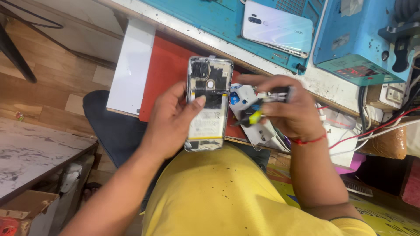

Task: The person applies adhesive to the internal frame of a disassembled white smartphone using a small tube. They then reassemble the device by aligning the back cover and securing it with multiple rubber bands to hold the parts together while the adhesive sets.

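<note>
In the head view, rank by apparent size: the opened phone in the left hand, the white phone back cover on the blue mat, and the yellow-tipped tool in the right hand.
1-2. White glossy phone back cover and opened phone with exposed battery: alike; the phone is nearer the camera, so unsure.
3. Small yellow-tipped black tool, partly hidden by the right hand.

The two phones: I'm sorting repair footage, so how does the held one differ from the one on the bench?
The opened phone shows bare insides and battery; the white phone keeps its glossy back. The opened phone is upright in the left hand; the white phone lies flat on the blue mat. Both face back-up.
</note>
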